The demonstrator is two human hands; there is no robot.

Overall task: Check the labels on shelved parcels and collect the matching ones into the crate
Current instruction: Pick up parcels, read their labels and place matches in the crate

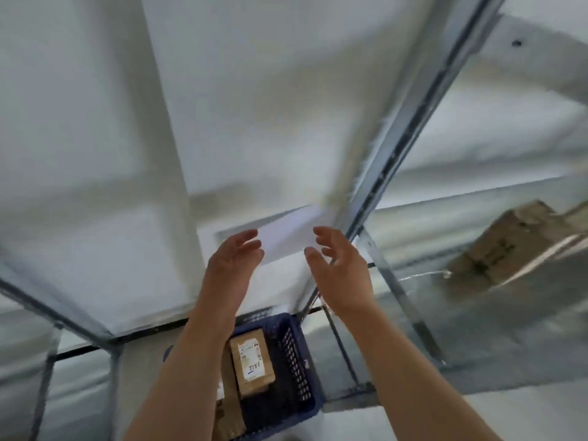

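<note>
A blue slatted crate [297,354] sits low in the middle of the view, below my arms. Inside it lies a brown cardboard parcel [253,364] with a white label that reads 7786 by hand. My left hand [232,265] and my right hand [340,268] are raised side by side above the crate, fingers apart, palms facing each other. Between their fingertips shows a blurred white flat parcel [286,237]; neither hand clearly grips it. A second brown cardboard parcel [506,243] rests on a shelf at the right.
A grey metal shelf upright [423,128] runs diagonally from the top right down to the hands. White shelf boards [222,90] fill the upper view, blurred by motion. A dark frame bar [47,303] crosses the lower left.
</note>
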